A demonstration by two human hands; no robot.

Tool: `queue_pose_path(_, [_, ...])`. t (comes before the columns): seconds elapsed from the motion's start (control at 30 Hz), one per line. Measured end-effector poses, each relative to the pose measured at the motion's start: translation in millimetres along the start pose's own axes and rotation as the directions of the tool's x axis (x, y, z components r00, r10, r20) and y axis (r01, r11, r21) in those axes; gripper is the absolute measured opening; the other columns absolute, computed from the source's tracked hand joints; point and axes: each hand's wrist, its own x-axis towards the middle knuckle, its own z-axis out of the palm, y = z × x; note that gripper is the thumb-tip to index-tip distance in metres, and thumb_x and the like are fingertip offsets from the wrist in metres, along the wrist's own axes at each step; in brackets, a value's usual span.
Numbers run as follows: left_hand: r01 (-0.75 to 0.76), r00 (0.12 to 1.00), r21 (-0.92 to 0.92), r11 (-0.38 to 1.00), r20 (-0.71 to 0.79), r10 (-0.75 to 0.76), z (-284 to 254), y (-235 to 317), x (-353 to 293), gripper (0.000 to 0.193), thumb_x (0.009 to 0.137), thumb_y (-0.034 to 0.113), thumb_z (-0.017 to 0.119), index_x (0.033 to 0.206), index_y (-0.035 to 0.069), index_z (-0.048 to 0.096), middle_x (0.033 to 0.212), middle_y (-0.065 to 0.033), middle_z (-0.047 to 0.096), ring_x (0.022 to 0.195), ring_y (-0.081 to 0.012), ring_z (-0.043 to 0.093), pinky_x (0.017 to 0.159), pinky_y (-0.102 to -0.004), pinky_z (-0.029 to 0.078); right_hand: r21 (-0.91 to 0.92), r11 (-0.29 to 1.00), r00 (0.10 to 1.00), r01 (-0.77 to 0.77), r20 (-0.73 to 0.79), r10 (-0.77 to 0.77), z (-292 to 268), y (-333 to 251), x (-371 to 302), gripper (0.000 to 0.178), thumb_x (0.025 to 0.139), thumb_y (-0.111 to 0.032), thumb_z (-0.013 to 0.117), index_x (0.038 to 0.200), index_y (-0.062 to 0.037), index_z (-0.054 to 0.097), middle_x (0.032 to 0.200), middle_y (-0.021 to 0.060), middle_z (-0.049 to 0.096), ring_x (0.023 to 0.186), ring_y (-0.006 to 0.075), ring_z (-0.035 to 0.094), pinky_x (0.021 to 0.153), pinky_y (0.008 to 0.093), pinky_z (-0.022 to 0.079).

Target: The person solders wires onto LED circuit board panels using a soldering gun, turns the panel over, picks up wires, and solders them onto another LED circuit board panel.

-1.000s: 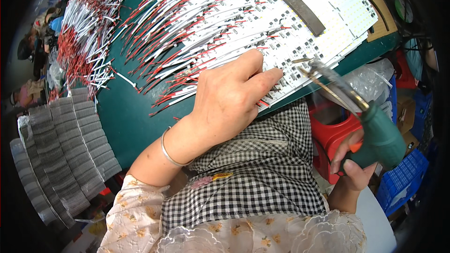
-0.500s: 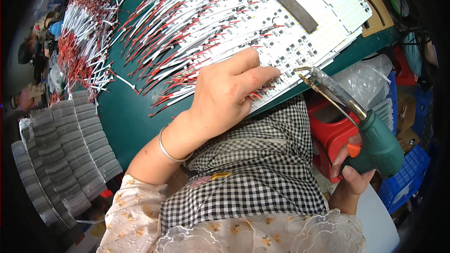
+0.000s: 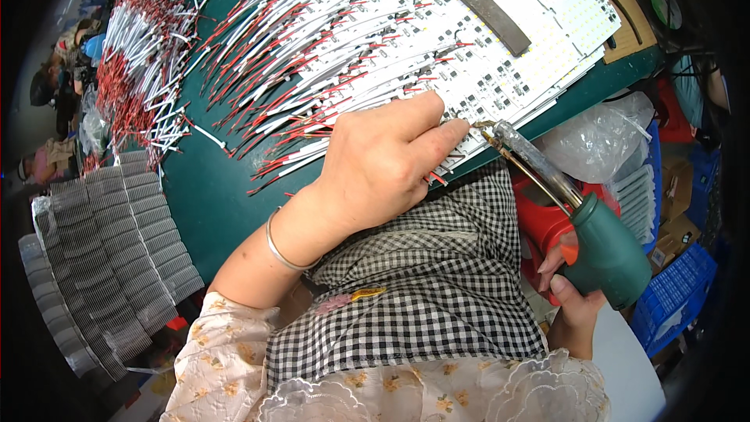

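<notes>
My left hand (image 3: 387,152) is closed in a pinch over the near edge of a stack of white circuit boards (image 3: 558,31). A short red-ended wire (image 3: 437,179) pokes out below its fingers; the pinched end is mostly hidden. My right hand (image 3: 574,293) grips the green handle of a soldering gun (image 3: 613,246), fingers around its orange trigger. The gun's tip (image 3: 484,126) is at the left fingertips, over the board edge. Rows of red and white wires (image 3: 289,70) stand out leftward from the boards.
A loose pile of red and white wires (image 3: 148,62) lies on the green table (image 3: 203,211). A dark curved strip (image 3: 476,4) rests across the boards. Stacked grey ribbed strips (image 3: 117,258) sit at left. A red stool (image 3: 539,203) and blue crate (image 3: 676,297) are at right.
The soldering gun has moved left and slightly down, bringing its tip to the left fingertips. My left hand has shifted only a little, staying pinched at the board edge.
</notes>
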Motion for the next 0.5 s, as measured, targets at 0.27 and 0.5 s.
queue_pose_path(0.27, [-0.065, 0.998, 0.077, 0.995, 0.03, 0.063, -2, 3, 4, 0.047, 0.053, -0.001, 0.066, 0.1, 0.006, 0.07, 0.07, -0.0046, 0.051, 0.055, -0.0199, 0.054, 0.045, -0.0318, 0.042, 0.074, 0.995, 0.98, 0.07, -0.192, -0.054, -4, 4, 4, 0.057, 0.074, -0.014, 0.072, 0.116, 0.0106, 0.043, 0.071, 0.0148, 0.059, 0.045, 0.0161, 0.053, 0.041, 0.0239, 0.046])
queue_pose_path(0.5, [-0.033, 0.997, 0.078, 0.996, 0.072, 0.027, -8, 7, 5, 0.034, 0.064, 0.001, 0.063, 0.097, 0.004, 0.067, 0.075, -0.0057, 0.054, 0.062, -0.0215, 0.058, 0.048, -0.0329, 0.046, 0.018, 0.989, 0.976, 0.144, -0.169, -0.139, -6, -16, 17, 0.062, 0.075, -0.016, 0.072, 0.12, 0.0129, 0.041, 0.074, 0.0159, 0.059, 0.046, 0.0151, 0.053, 0.039, 0.0227, 0.043])
